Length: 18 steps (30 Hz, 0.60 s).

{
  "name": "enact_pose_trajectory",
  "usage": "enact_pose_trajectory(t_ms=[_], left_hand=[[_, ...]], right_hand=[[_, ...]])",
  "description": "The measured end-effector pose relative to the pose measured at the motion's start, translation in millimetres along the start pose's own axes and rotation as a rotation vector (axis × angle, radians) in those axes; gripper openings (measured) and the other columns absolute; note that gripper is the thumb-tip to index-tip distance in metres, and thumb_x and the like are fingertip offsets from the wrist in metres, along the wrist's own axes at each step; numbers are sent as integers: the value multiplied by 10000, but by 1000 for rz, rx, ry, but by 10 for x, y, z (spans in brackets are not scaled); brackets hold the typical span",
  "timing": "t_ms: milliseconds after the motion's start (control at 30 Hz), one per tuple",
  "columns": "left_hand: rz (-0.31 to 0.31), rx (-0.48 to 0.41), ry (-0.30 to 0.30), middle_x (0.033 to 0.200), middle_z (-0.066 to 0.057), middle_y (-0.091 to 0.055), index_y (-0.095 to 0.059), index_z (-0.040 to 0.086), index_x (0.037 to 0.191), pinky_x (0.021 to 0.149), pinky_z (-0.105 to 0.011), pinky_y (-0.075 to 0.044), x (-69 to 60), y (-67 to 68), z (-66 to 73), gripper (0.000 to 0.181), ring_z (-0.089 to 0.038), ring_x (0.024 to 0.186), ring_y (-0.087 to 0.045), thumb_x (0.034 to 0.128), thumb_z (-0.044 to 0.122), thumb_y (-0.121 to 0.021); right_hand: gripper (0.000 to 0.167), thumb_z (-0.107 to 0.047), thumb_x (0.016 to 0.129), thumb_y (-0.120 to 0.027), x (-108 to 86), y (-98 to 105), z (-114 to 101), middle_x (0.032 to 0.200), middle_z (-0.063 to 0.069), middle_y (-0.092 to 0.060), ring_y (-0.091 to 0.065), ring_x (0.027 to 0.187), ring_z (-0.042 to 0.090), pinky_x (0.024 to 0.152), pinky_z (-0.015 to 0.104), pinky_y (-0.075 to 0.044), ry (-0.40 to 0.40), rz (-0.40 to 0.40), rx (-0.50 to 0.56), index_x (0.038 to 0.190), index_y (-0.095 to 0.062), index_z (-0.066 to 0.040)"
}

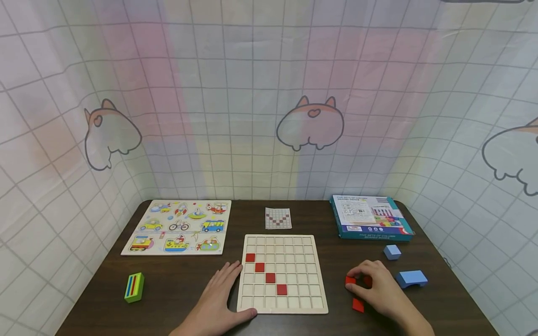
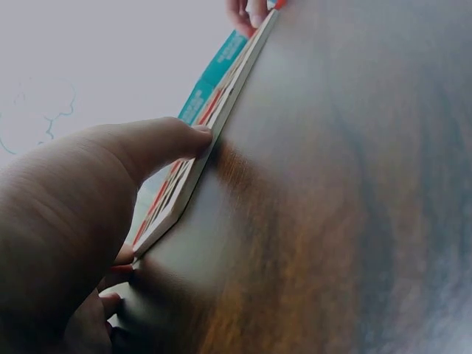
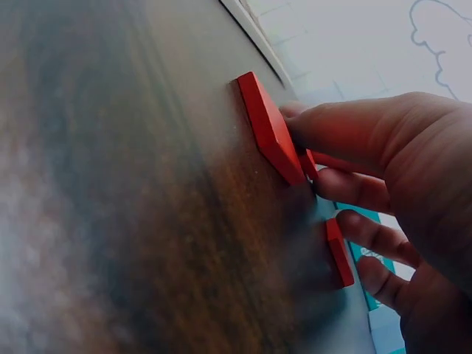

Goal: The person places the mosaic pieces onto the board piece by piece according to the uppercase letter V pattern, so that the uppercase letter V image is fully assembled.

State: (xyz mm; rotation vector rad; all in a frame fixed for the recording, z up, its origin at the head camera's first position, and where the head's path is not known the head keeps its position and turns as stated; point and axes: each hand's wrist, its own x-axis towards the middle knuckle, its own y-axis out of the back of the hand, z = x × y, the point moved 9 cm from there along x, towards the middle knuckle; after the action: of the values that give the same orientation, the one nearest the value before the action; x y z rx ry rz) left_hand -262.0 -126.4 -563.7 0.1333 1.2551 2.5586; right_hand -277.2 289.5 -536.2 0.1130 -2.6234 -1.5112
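Note:
My left hand (image 1: 216,298) lies at the left side of a wooden grid board (image 1: 294,266), fingers straight. Its thumb touches the board's near edge, also seen in the left wrist view, where the board (image 2: 177,199) appears edge-on. Four-square diagonal aside, several red squares (image 1: 271,278) step down the grid towards the right. To the right of the board, my right hand (image 1: 378,287) pinches a red square tile (image 1: 350,280) between thumb and index finger. Another red tile (image 1: 358,305) lies nearer me, large in the right wrist view, and a third (image 3: 339,254) lies under the other fingers.
A small pattern card (image 1: 278,218) lies behind the board. A vehicle picture puzzle (image 1: 168,233) is at back left, a green striped block (image 1: 134,287) before it. At right are a teal box (image 1: 371,219), a blue cube (image 1: 392,252) and a blue arch block (image 1: 412,278).

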Motion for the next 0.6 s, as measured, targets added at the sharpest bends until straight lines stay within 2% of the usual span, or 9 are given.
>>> enact_pose_trajectory(t_ms=[300,600], left_hand=[[0,-11,-1,1801,-44,-385,-393,172,1732,1379,-687,-216,8,13,18,1233,-378,1720,-238,786,835,-825],[-20,-32,3,1799,-69,-385,-399,148,1725,1383,-696,-194,25,-13,5,1261,-407,1713,-246,768,843,-836]], right_hand=[[215,-417,906,-936,11,18,-32,1098,-162,-750,-562,1107,145,978,431,-535,2,16,12,1067,-805,-361],[209,-451,917,-923,1,-2,-84,1072,-216,-731,-556,1106,112,938,365,-540,17,36,15,1068,-789,-396]])
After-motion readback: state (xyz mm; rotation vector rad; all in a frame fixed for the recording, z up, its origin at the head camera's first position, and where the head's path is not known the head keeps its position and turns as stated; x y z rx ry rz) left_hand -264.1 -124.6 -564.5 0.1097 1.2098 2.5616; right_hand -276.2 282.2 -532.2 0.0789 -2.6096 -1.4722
